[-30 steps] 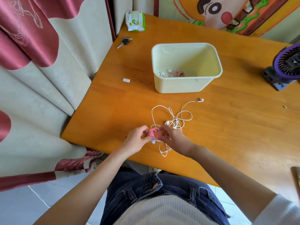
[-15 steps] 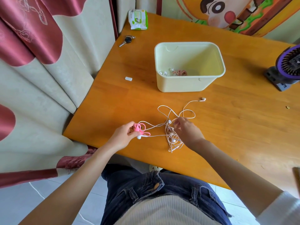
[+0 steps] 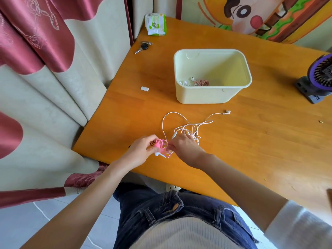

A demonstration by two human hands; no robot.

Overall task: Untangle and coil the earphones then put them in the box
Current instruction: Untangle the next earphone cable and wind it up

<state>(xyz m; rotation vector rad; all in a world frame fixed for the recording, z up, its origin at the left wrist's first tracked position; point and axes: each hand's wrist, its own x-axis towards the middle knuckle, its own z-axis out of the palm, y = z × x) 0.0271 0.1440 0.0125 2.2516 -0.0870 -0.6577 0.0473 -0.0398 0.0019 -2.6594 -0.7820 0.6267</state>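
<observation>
Head camera looks down on the left hand (image 3: 142,150) pinching the bundled pink earphones (image 3: 160,145) over the table (image 3: 251,141) near its front edge, the right hand (image 3: 186,150) pinching their loops, and tangled white earphones (image 3: 188,128) lying between hands and box (image 3: 212,96).

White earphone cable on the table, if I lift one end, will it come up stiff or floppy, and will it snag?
Probably floppy: the white cable lies in loose loops. Likely light, being thin. It may snag, since its loops cross and run into the pink earphones held by the left hand and right hand.
</observation>
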